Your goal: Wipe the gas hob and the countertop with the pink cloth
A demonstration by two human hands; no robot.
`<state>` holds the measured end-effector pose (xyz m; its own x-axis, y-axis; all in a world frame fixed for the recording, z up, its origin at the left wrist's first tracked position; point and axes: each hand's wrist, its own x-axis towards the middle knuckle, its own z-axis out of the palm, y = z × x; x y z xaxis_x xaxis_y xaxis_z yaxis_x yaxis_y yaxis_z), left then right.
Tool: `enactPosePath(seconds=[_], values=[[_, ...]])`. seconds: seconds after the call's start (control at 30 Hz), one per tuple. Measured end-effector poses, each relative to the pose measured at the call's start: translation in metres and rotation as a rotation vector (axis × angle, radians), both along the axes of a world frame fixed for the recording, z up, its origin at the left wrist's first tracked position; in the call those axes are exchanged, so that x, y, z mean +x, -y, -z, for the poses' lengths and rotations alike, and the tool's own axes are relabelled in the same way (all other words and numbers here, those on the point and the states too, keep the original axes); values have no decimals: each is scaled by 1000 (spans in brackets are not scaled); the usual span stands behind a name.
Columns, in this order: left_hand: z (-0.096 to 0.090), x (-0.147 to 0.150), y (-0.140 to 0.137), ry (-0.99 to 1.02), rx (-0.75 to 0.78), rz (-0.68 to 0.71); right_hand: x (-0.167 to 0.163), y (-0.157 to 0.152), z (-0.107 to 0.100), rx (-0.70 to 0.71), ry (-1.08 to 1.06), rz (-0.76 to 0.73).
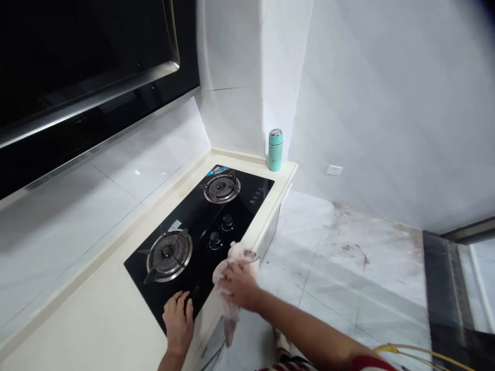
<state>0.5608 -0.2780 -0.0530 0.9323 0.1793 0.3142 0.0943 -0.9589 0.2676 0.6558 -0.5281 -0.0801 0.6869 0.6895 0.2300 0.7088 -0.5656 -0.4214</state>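
My right hand grips a pale pink cloth at the front edge of a black glass gas stove. One end of the cloth hangs down past the counter edge, slightly blurred. My left hand rests with bent, parted fingers on the stove's near corner, holding nothing. Two control knobs stand between the near burner and the far burner, just beyond the cloth.
A turquoise thermos stands at the counter's far end. The cream counter runs along the tiled wall. A black range hood hangs above on the left. Yellow tubing shows at lower right, above the marble floor.
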Motion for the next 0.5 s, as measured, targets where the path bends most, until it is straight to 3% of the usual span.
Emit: enactPosePath(seconds=[0.13, 0.23, 0.33, 0.43, 0.5], values=[[4, 2, 14, -88, 209, -81, 94, 78, -9, -89, -42, 308], [6, 2, 17, -109, 261, -75, 165, 128, -18, -148, -98, 513], [6, 1, 15, -121, 295, -77, 218, 159, -25, -146, -199, 718], [7, 1, 15, -122, 318, -78, 234, 163, -25, -92, -230, 876], [7, 2, 16, -123, 328, -75, 214, 149, -20, -31, -179, 921]])
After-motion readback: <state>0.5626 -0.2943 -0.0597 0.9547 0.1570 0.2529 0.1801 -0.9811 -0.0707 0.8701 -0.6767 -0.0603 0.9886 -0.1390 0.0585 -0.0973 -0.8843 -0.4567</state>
